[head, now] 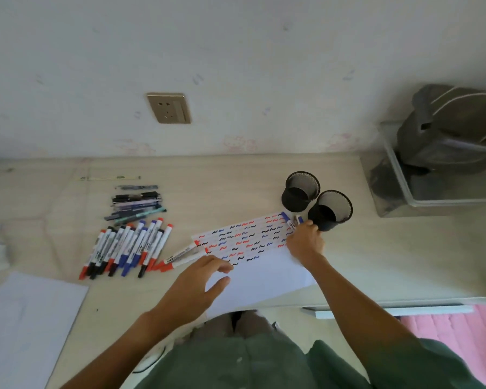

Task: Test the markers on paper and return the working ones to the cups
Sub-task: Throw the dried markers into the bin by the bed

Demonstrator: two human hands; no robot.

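Desk [236, 181] (beige); right hand [305, 242] grips markers [292, 221]

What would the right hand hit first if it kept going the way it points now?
Most likely the nearer mesh cup: the right hand, holding blue-capped markers, points up and right, and the cup looks almost touching, though depth is unclear.
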